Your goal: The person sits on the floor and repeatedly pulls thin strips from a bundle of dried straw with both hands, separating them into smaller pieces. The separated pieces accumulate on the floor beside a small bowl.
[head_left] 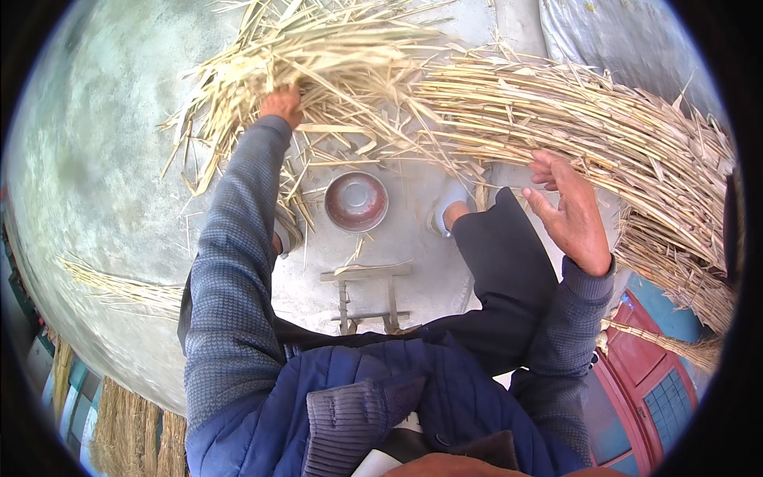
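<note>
My left hand [282, 106] is at the near edge of a loose, spread heap of pale dry straw [334, 56]. Its fingers curl into the straw and are partly hidden; part of the heap is blurred. To the right, long dry stalks lie together in a thick bundle [556, 111] whose left end meets the heap. My right hand [571, 211] hovers just on the near side of this bundle, fingers apart and holding nothing. Between my feet sits a round metal bowl [337, 210], reddish inside with a grey bottom.
A small wooden stool or frame [366, 273] stands between my legs. More straw [127, 286] lies on the grey floor [95, 175] at left. Bundled stalks [131, 429] stand at lower left. A red-framed door [636, 374] is at lower right, and grey sheeting [628, 40] at upper right.
</note>
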The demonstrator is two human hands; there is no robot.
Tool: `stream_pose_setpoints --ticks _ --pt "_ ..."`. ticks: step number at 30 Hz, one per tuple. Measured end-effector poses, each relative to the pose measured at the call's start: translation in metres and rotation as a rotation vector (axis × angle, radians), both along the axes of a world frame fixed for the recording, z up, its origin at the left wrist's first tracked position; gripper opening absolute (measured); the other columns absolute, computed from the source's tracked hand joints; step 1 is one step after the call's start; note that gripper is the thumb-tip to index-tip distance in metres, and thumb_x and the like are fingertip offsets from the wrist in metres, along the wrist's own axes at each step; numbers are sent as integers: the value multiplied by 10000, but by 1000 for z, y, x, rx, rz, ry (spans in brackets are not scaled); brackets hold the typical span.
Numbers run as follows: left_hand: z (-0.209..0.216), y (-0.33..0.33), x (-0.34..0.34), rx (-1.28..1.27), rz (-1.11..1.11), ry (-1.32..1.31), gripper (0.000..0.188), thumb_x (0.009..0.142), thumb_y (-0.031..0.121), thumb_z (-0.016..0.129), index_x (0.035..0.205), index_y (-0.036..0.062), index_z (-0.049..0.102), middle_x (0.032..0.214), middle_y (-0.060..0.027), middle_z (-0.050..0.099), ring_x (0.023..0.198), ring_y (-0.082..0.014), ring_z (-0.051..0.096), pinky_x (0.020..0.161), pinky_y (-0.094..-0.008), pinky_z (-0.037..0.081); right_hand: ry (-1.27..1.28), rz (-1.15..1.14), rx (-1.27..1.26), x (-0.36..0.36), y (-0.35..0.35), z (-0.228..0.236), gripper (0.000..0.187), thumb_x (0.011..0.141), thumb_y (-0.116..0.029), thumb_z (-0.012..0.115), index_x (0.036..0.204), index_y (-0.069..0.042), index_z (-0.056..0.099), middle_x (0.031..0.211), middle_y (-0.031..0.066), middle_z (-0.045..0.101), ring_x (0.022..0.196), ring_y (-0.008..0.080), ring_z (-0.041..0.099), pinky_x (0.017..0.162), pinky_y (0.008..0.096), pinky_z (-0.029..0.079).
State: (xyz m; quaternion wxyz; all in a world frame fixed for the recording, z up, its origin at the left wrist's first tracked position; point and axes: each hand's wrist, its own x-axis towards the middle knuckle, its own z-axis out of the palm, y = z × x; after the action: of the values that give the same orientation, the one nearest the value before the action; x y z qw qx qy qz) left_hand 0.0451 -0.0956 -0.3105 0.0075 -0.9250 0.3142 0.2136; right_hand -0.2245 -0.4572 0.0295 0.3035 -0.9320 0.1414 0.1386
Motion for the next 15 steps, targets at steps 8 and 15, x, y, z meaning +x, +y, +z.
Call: stream_pose_setpoints --ticks 8,15 --pt "37 -1 14 -88 -218 -331 29 840 117 577 846 93 591 744 -134 661 694 -335 679 590 -469 509 -154 86 -16 -11 -3 -3 536 843 -95 760 1335 -2 568 1085 153 681 951 287 673 823 381 538" --pt "-27 -7 -190 -59 -581 -46 54 787 128 670 833 154 657 752 -64 661 733 -264 689 609 -400 496 -149 58 -71 -20 -9 -5 484 860 -166 738 1276 28 585 1049 171 679 962 308 677 837 393 546"
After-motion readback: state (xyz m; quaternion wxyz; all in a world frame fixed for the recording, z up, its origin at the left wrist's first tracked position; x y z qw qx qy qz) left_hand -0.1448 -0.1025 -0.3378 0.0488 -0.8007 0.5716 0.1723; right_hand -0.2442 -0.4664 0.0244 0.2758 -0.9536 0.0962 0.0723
